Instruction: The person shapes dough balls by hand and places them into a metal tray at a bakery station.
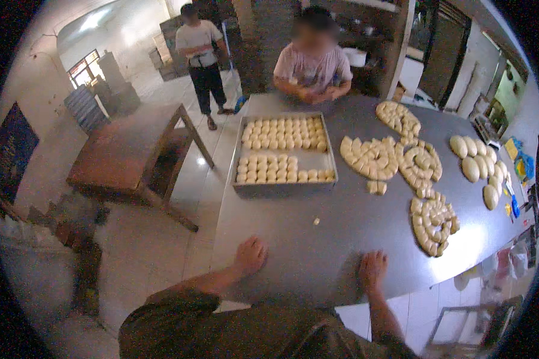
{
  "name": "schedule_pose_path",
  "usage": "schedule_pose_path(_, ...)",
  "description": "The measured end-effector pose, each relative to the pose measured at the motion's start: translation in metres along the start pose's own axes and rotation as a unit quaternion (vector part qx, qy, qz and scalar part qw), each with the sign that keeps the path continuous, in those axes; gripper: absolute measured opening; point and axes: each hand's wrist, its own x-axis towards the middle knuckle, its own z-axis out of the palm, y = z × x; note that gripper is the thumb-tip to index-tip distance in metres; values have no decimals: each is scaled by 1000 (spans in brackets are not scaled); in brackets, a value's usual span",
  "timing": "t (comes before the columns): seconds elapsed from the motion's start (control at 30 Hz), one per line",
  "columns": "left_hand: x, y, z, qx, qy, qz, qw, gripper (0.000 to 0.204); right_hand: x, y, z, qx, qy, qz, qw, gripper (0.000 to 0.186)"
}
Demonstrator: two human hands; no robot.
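Note:
My left hand (251,255) rests on the metal table with its fingers curled under. Farther right, my right hand (374,269) is also curled down against the tabletop. What either palm covers, if anything, is hidden. A small scrap of dough (316,221) lies beyond and between them. Past it stands a square metal tray (284,186) with rows of round dough balls (284,133) and a gap on its right side. Cut dough pieces lie in spiral clusters to the right, the nearest cluster (431,224) being closest to my right hand.
Several large oval dough lumps (480,157) sit at the table's right, near a blue-handled tool (514,206). A person (314,69) works across the table (281,239); another person (200,51) stands farther back. A wooden table (129,146) is on the left.

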Motion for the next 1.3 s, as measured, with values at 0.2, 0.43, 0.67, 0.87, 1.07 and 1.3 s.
schedule_pose_path(0.2, 85, -25, -36, 35, -9, -28, 999, 27, 53, 20, -34, 20, 74, 90, 993, 34)
schedule_pose_path(0.43, 34, -35, -13, 10, 3, 55, 998, 23, -8, 48, 16, -33, 86, 26, 995, 37)
schedule_pose_path(0.67, 68, 5, 12, -27, 16, -26, 999, 25, 63, 13, -3, 26, 12, 136, 990, 24)
schedule_pose_path(0.87, 56, -55, -11, 12, 0, 15, 1000, 25, 25, 34, -11, 21, 127, 97, 987, 22)
schedule_pose_path(1.07, 37, -10, -5, -34, -64, 67, 995, 20, 1, 32, 25, -59, 155, 8, 986, 24)
schedule_pose_path(1.3, 77, -26, -33, -78, 9, -5, 997, 30, 31, 25, -10, 61, 141, 167, 974, 20)
